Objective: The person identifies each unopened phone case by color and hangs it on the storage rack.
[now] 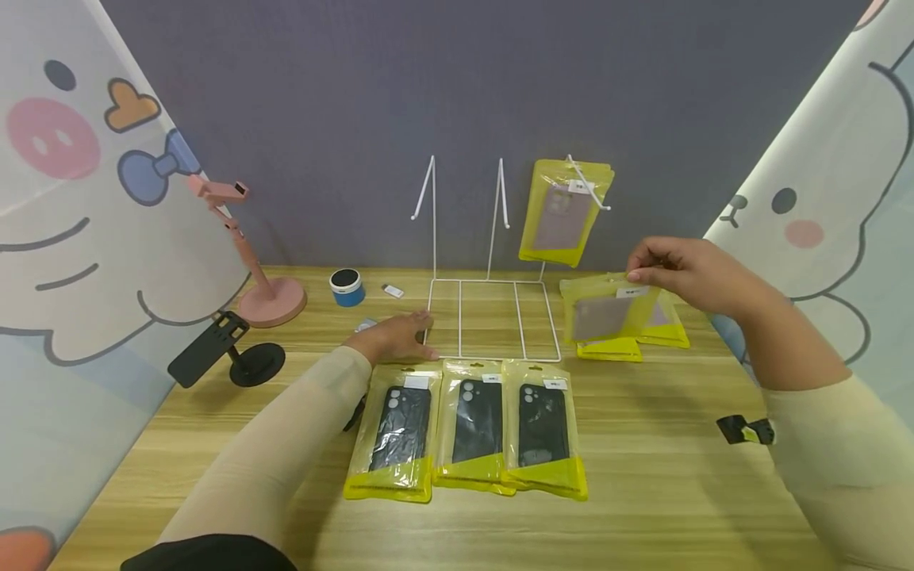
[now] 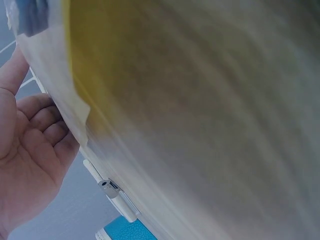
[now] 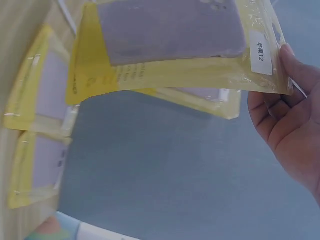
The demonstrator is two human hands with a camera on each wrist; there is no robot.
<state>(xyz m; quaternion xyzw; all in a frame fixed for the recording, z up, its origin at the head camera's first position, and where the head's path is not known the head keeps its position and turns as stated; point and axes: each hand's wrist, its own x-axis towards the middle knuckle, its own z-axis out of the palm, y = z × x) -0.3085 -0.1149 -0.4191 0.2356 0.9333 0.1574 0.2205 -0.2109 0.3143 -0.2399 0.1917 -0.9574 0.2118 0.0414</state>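
Note:
My right hand point(image 1: 667, 270) pinches the top edge of a yellow packet holding a lilac phone case point(image 1: 607, 313), lifted above the table at the right; the right wrist view shows that packet point(image 3: 175, 40) by my fingers point(image 3: 285, 120). My left hand point(image 1: 396, 337) lies flat with straight fingers on the table, at the base of a white wire rack point(image 1: 493, 317); its palm point(image 2: 25, 165) shows in the left wrist view. Several packets with lilac cases point(image 1: 564, 210) hang on the rack's right hook. Three packets with black cases point(image 1: 471, 424) lie side by side in front of the rack.
More yellow packets point(image 1: 657, 333) lie stacked under my right hand. A pink phone stand point(image 1: 257, 262), a black phone holder point(image 1: 221, 353), a small blue round speaker point(image 1: 346, 287) and a white adapter point(image 1: 393, 291) sit at the left. Cartoon panels flank the wooden table point(image 1: 643, 476).

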